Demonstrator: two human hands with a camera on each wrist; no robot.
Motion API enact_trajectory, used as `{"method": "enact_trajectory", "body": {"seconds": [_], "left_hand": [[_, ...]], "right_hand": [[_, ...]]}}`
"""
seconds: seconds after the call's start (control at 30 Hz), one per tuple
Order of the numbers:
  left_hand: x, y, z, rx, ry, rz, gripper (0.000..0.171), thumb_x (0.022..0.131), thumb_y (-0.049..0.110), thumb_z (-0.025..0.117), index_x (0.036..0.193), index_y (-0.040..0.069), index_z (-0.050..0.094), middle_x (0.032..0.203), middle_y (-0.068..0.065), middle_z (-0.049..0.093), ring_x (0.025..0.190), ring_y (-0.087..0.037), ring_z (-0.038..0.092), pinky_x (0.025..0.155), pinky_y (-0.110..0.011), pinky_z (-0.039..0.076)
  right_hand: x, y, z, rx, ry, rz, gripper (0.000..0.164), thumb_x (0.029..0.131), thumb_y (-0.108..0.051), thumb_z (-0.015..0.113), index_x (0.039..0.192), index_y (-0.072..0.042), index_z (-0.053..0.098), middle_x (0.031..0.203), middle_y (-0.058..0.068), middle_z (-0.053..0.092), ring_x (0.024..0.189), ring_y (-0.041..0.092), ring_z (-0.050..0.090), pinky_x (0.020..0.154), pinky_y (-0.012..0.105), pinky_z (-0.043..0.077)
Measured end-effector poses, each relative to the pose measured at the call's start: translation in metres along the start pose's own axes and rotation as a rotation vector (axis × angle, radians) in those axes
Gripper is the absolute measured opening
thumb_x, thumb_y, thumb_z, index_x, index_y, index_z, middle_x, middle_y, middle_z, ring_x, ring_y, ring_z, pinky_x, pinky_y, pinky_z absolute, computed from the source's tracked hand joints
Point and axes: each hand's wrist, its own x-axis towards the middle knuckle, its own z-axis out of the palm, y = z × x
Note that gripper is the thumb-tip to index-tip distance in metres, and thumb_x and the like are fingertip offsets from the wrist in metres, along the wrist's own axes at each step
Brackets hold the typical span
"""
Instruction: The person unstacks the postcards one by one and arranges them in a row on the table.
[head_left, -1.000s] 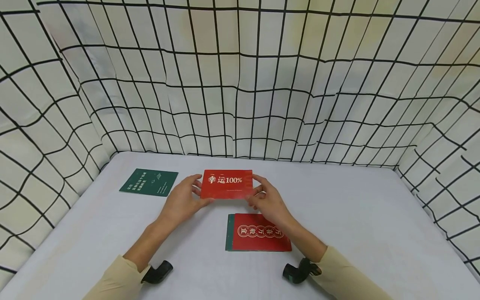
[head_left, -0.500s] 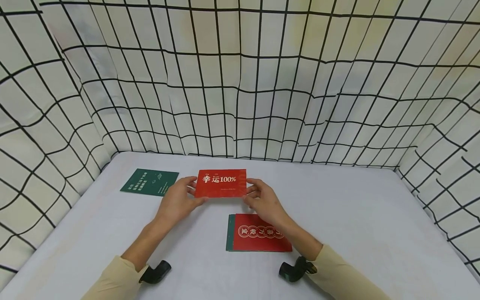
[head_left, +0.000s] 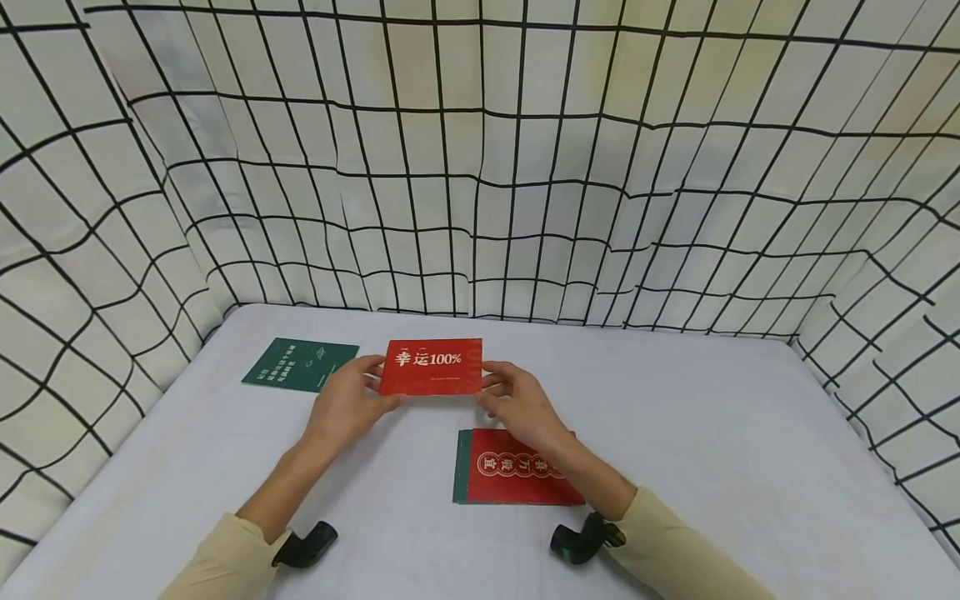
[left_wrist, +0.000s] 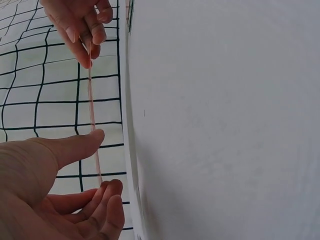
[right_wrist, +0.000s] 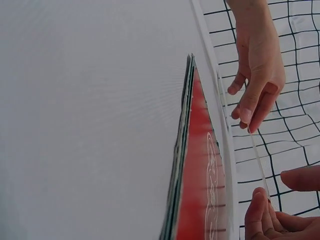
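A red card (head_left: 431, 371) with white lettering reading "100%" is held up above the table between both hands. My left hand (head_left: 343, 410) grips its left end, thumb at the lower edge. At the card's right end my right hand (head_left: 523, 408) holds it with thumb and fingers. Both wrist views show the card nearly edge-on as a thin strip. Below the right hand lies a stack of cards (head_left: 504, 487), a red one with circled characters on top and green edges showing at the left. A green card (head_left: 288, 367) lies at the far left, partly covered by the left hand.
The table (head_left: 712, 433) has a white cover. White walls with a black grid net (head_left: 517, 175) rise behind and at both sides. Black devices (head_left: 307, 546) are worn at both wrists, by the beige sleeves.
Both hands have carried the red card a little to the left, towards the green card. The stack and the green card stay where they were on the table.
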Motion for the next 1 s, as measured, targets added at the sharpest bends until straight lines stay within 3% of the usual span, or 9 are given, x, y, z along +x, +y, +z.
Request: {"method": "enact_trajectory", "body": {"seconds": [0.4,0.6,0.73,1.0], "left_hand": [[0.002,-0.010,-0.003,0.002,-0.014,-0.020,0.074,0.087,0.021,0.084,0.145,-0.010,0.051,0.136,-0.029,0.056,0.113,-0.039,0.063,0.082,-0.042,0.059],[0.001,-0.010,-0.004,0.027,-0.015,-0.041,0.074,0.087,0.022,0.084,0.145,-0.011,0.050,0.133,-0.029,0.053,0.114,-0.039,0.061,0.083,-0.045,0.059],[0.001,-0.012,-0.004,0.044,-0.027,-0.055,0.073,0.087,0.022,0.083,0.144,-0.011,0.051,0.128,-0.028,0.054,0.112,-0.039,0.060,0.079,-0.042,0.059],[0.001,-0.016,-0.006,0.039,-0.049,-0.077,0.076,0.088,0.020,0.082,0.146,-0.013,0.047,0.123,-0.029,0.056,0.105,-0.036,0.060,0.071,-0.033,0.058]], "right_hand": [[0.004,0.001,0.008,0.019,-0.039,0.031,0.058,0.098,-0.019,0.070,0.152,-0.008,0.050,0.131,0.014,0.066,0.104,0.019,0.069,0.084,0.034,0.065],[0.006,0.000,0.011,0.007,-0.056,0.035,0.060,0.098,-0.021,0.071,0.152,-0.007,0.050,0.130,0.014,0.065,0.095,0.018,0.069,0.083,0.032,0.064],[0.006,0.000,0.013,-0.011,-0.067,0.034,0.061,0.098,-0.021,0.071,0.153,-0.006,0.050,0.129,0.014,0.064,0.091,0.018,0.069,0.082,0.031,0.063],[0.008,-0.001,0.019,-0.018,-0.104,0.038,0.064,0.098,-0.023,0.072,0.154,-0.005,0.048,0.129,0.013,0.062,0.099,0.017,0.067,0.083,0.031,0.063]]}}
